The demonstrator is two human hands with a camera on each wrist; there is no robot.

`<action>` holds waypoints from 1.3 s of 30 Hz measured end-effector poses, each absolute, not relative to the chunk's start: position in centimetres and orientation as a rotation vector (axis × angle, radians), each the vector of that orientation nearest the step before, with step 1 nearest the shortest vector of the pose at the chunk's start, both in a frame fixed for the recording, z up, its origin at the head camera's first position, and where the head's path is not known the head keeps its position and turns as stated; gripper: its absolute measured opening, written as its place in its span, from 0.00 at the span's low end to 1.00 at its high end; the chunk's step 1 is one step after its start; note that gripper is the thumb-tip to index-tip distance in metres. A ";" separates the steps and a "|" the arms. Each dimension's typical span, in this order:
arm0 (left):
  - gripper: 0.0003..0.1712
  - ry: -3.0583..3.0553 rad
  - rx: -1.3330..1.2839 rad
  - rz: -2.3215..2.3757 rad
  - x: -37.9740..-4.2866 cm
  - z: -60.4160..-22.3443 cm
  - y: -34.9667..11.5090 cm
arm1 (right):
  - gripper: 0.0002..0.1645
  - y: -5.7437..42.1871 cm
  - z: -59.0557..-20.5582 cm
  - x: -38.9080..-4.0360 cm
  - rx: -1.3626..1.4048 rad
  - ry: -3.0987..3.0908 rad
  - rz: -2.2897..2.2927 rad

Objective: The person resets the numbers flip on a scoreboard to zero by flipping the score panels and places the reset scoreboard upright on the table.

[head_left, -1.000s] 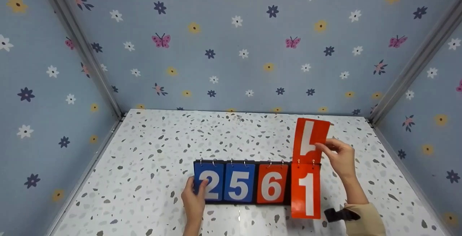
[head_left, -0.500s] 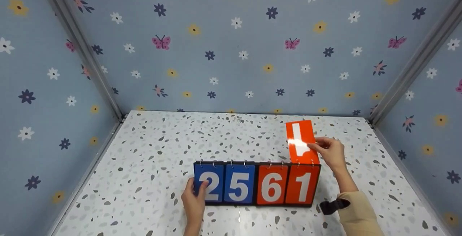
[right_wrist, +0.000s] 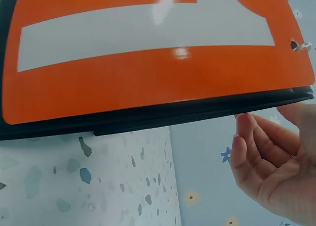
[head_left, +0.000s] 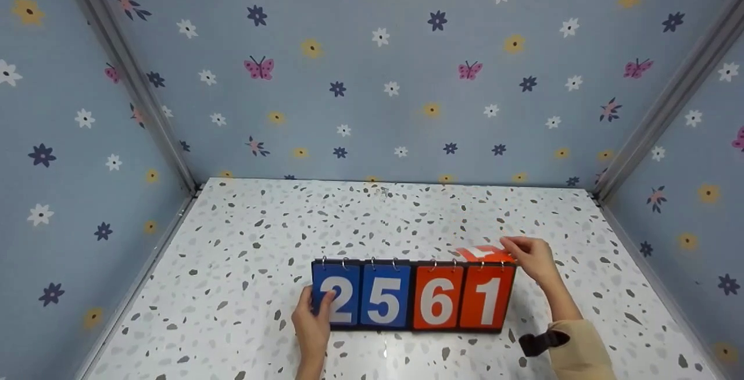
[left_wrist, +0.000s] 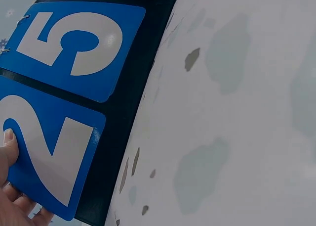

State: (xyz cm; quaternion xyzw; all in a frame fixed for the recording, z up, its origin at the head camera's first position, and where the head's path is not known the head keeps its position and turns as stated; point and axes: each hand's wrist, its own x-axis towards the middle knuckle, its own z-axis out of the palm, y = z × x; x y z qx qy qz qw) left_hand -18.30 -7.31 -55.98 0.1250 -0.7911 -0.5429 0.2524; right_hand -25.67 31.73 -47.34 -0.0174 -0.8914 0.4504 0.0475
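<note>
A black flip scoreboard point(head_left: 411, 327) stands on the speckled table, its ringed cards reading 2, 5, 6 and 1 from the left. My left hand point(head_left: 313, 316) grips its left end, thumb over the front of the blue 2 card point(left_wrist: 64, 161) and fingers behind. At the far right, a red number card point(head_left: 479, 252) is tipped back over the top edge, mostly hidden behind the board. My right hand point(head_left: 532, 257) pinches this card at its far right corner. In the right wrist view, the red 1 card point(right_wrist: 148, 97) faces the camera and the board partly covers the fingertips.
The speckled white table point(head_left: 261, 223) runs back to a blue flowered wall point(head_left: 372, 66). Side panels with metal corner posts point(head_left: 133, 78) stand at left and right. A black strap point(head_left: 543, 342) hangs at the right sleeve point(head_left: 581, 351).
The upper red card has swung from standing up to leaning back behind the board, my right hand lowering with it. The lower 1 card has dropped flat against the board. My left hand stays put.
</note>
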 end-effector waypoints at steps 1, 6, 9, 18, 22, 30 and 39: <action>0.14 -2.152 0.342 -1.481 -18.3 -56.0 -7.3 | 0.26 31.8 -47.5 -25.4 -0.044 -2.696 1.371; 0.14 -2.145 0.333 -1.473 -18.3 -56.0 -7.3 | 0.19 32.4 -49.3 -24.2 -0.013 -2.470 1.421; 0.13 -2.131 0.319 -1.462 -18.3 -56.1 -7.4 | 0.13 33.6 -51.8 -24.0 0.056 -2.259 1.482; 0.13 -2.129 0.325 -1.484 -18.4 -56.2 -7.4 | 0.08 35.1 -60.1 -22.9 -0.010 -2.001 1.384; 0.14 -2.130 0.330 -1.491 -18.4 -56.2 -7.4 | 0.09 33.5 -61.2 -21.4 -0.125 -2.024 1.313; 0.14 -2.109 0.304 -1.487 -18.3 -56.2 -7.4 | 0.19 30.8 -62.5 -19.6 -0.217 -2.043 1.263; 0.12 -2.092 0.302 -1.493 -18.4 -56.4 -7.4 | 0.25 28.8 -62.7 -18.6 -0.317 -2.092 1.196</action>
